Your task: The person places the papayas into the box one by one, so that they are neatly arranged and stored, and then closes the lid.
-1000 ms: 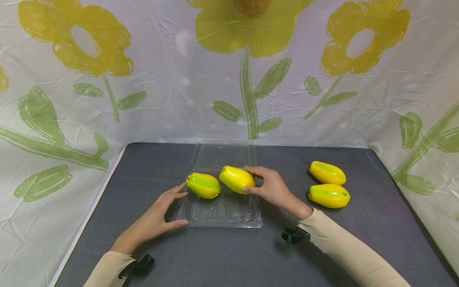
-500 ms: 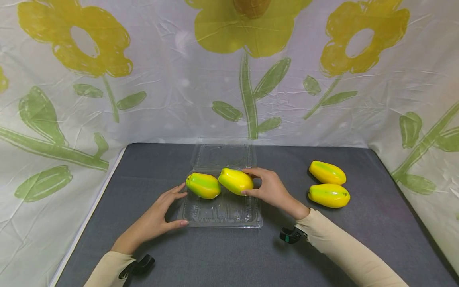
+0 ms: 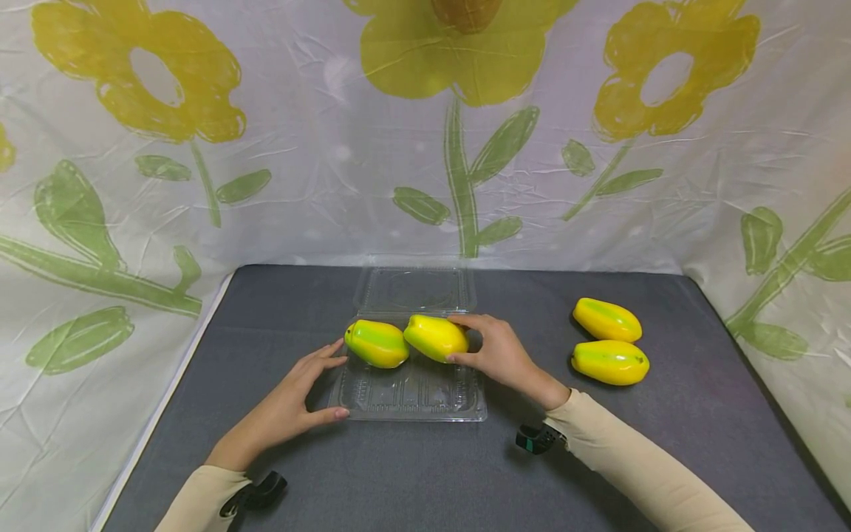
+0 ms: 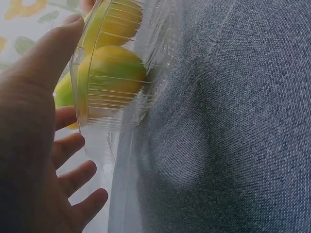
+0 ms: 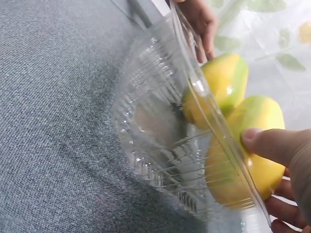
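A clear plastic clamshell box (image 3: pixel 415 395) lies opened on the dark cloth, its lid (image 3: pixel 419 288) folded back behind it. One yellow-green papaya (image 3: pixel 377 343) sits at the back left of the box. To its right, my right hand (image 3: pixel 503 356) holds a second papaya (image 3: pixel 433 338) between thumb and fingers, low inside the box. The right wrist view shows the thumb (image 5: pixel 265 143) pressed on its side. My left hand (image 3: pixel 286 408) is spread along the box's left rim, fingers extended; in the left wrist view the thumb (image 4: pixel 53 48) lies near the rim.
Two more papayas (image 3: pixel 606 320) lie side by side on the dark grey cloth (image 3: pixel 425 480) at the right. A white curtain (image 3: pixel 312 185) with printed yellow flowers hangs behind the table. Dark bands (image 3: pixel 541 437) circle both wrists over light sleeves.
The papaya in my right hand has shifted slightly left and down, close against the other one in the box. My left hand has stayed in place.
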Demonstrator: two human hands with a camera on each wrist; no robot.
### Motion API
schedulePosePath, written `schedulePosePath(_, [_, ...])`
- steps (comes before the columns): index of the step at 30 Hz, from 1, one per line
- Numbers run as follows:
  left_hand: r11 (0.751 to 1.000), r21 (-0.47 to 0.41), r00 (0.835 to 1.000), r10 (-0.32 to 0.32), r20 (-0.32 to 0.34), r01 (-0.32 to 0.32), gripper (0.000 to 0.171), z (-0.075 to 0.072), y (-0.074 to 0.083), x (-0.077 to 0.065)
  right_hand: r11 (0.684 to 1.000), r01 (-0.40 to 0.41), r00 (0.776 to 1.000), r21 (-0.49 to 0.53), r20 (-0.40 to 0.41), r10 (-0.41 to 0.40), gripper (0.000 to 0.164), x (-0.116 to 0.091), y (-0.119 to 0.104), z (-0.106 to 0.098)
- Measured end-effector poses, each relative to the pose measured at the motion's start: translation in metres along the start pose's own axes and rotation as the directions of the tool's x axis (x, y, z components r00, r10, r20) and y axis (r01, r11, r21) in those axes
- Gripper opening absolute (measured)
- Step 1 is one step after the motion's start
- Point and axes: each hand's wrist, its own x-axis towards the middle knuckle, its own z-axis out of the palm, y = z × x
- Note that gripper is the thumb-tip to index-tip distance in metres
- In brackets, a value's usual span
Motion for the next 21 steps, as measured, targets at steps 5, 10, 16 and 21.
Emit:
schedulePosePath(5, [1.000,-0.001,1.000,0.007,-0.004,-0.007,0.087,0.0001,0.0005,0.0004,0.999,0.008,1.000,-0.031,-0.007,-0.008,0.064,-0.0003,0.0008,0.0028])
schedulePosePath(10, [1.000,0.000,1.000,0.011,-0.003,-0.011,0.087,0.0001,0.0013,0.0009,0.999,-0.001,1.000,-0.047,-0.010,0.000,0.064,-0.0015,0.0006,0.0050])
schedulePosePath(16, [1.000,-0.001,1.000,0.012,-0.004,-0.012,0.086,0.0002,0.0014,0.0011,0.997,0.027,0.999,-0.078,-0.027,-0.029,0.062,-0.0026,-0.0003,0.0068])
schedulePosePath(21, [1.000,0.004,1.000,0.009,-0.002,-0.009,0.087,0.0004,0.0009,0.0007,0.993,0.041,0.999,-0.107,-0.029,-0.044,0.061,-0.0031,-0.0005,0.0082])
